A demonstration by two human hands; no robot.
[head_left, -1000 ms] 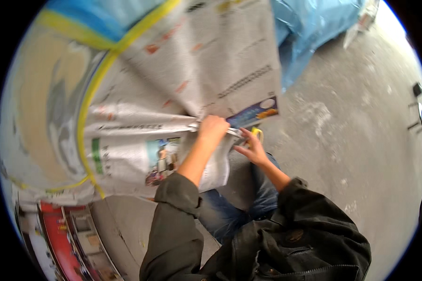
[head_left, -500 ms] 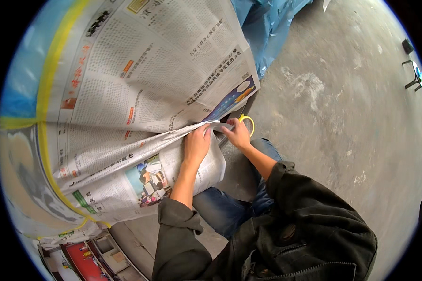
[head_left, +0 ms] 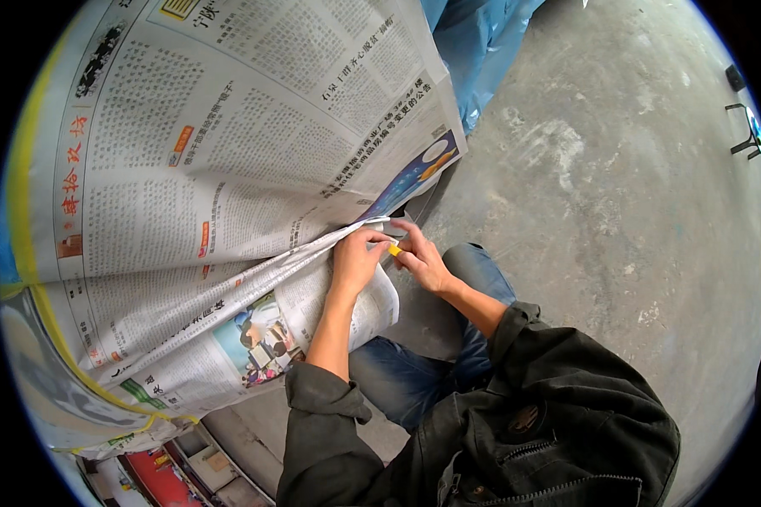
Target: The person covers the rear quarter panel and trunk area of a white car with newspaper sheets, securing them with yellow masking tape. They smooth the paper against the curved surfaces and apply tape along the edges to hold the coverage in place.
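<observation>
A large newspaper sheet [head_left: 254,110] covers the curved surface to my left, with a long raised fold [head_left: 283,264] running across it to my hands. My left hand [head_left: 357,260] is closed at the end of this fold, pinching the paper between thumb and fingers. Close beside it, my right hand [head_left: 425,264] is bent round yellow tape [head_left: 395,250]; only a small bit of it shows at the fingertips, next to the left thumb. The right index finger reaches out towards the paper's edge. Below the fold hangs a paper part with a colour photo [head_left: 258,342].
Yellow tape strips [head_left: 35,253] line the newspaper's left edge. Blue plastic sheeting [head_left: 482,59] hangs at the top. Grey concrete floor [head_left: 600,211] spreads to the right, with a small stool [head_left: 746,131] far off. A red tray or shelf [head_left: 162,480] stands at lower left.
The yellow tape ring that stood out beyond my right hand no longer shows as a ring; a yellow bit now sits between my hands. The newspaper appears shifted left in view.
</observation>
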